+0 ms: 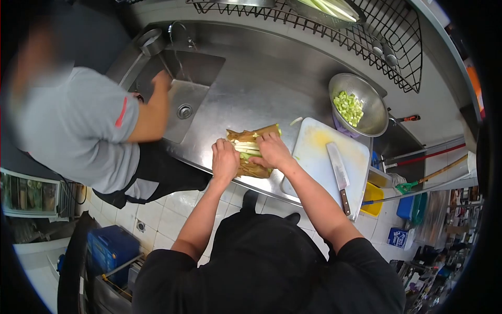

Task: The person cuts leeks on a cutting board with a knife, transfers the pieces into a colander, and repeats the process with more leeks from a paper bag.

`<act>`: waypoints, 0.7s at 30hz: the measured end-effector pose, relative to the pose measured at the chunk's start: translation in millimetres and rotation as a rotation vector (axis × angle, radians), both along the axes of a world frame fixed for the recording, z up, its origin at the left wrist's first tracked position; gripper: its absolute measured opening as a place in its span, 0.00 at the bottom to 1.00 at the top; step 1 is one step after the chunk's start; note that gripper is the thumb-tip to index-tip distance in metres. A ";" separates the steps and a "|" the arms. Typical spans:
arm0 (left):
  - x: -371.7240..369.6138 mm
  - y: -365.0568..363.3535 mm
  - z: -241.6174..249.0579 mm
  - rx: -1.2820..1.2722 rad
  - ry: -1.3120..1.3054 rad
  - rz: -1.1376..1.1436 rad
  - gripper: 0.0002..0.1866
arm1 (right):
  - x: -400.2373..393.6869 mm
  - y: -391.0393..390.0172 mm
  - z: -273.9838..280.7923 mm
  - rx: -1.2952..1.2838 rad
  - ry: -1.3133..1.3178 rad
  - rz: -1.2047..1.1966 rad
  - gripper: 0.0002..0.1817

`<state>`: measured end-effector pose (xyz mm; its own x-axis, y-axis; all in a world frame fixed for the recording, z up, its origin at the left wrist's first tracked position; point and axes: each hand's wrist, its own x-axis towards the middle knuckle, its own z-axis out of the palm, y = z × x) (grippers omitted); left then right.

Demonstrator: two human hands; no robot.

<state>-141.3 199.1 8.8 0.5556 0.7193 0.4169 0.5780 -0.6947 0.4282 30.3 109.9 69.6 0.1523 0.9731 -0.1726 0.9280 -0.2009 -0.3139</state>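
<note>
Pale green celery stalks (246, 147) lie on brown paper (254, 170) on the steel counter in front of me. My left hand (225, 158) curls its fingers over the left end of the stalks. At the right end, my right hand (273, 150) is closed over the stalks and the paper's edge; its fingertips are partly hidden. To the right sits a white cutting board (312, 166) with a wooden-handled knife (339, 168) lying across it. Behind the board, a metal bowl (375, 107) holds chopped green pieces (349, 108).
At the left, a person in a grey shirt (99, 120) reaches into the sink (184, 99), where the tap (180, 39) runs. A wire rack (397, 52) hangs above the counter, with a tray of stalks (332, 11). A yellow bin (372, 199) stands below, right.
</note>
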 end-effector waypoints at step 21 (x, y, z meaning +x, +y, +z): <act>0.1 26.7 -15.3 -0.298 -0.115 -0.197 0.05 | 24.1 -0.2 -24.6 -0.214 0.215 -0.011 0.26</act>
<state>-141.2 225.8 -6.5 0.6570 0.7029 0.2727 0.3825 -0.6224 0.6829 54.4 109.7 45.0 0.1003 0.9099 -0.4026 0.8424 -0.2930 -0.4523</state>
